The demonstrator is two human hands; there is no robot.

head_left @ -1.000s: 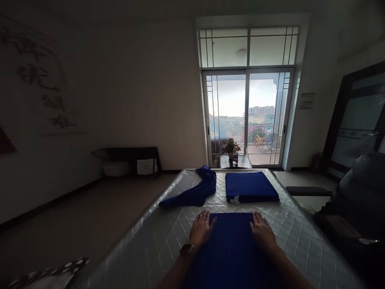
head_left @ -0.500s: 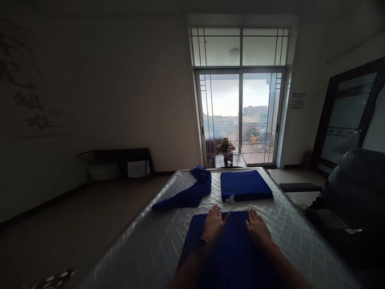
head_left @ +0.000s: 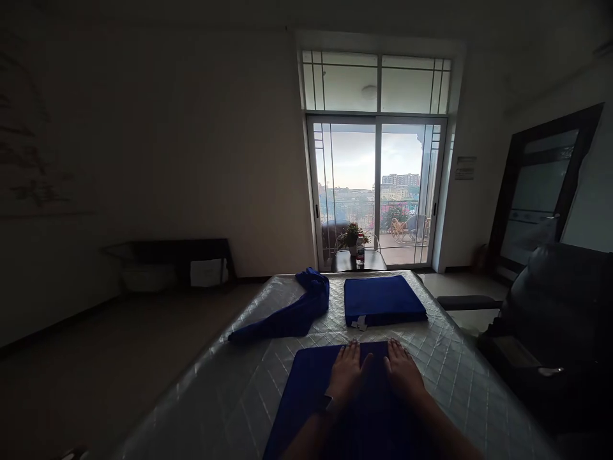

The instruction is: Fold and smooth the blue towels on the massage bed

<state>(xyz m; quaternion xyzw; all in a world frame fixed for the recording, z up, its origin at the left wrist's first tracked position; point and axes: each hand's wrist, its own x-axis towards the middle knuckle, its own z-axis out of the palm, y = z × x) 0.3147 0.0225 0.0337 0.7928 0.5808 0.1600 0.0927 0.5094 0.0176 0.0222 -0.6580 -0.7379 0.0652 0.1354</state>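
Dim rm, lit mainly thru a sliding glass door (head_left: 378, 191) at the back, w/ a balcony, rocking chair (head_left: 398, 231) and bldgs beyond. Small table (head_left: 377, 262) in front of the glass bears a potted plant (head_left: 352, 236) & a bottle (head_left: 360, 253). Silvery quilted surface (head_left: 215, 393) fills the foreground.

Blue cloth (head_left: 297, 396) lies flat on the near part of it, far edge roughly straight, near end out of view. L hand (head_left: 347, 372) rests on the cloth, palm down, fingers straight & close together, thumb angled inward; dark band (head_left: 327, 401) at that wrist. R hand (head_left: 403, 370) is likewise flat, palm down, along the cloth's R edge, thumb pointing toward the other. Hands are nr each other but apart; neither pinches anything. Fingertips of both sit abt at the far edge.

Beyond, on the same surface: folded blue stack (head_left: 385, 297) to the R, w/ white tag (head_left: 359, 322) at its near L corner; crumpled blue cloth (head_left: 297, 313) to the L, well apart from the hands. Black armchair (head_left: 560, 300) stands on the R, details lost in shadow.
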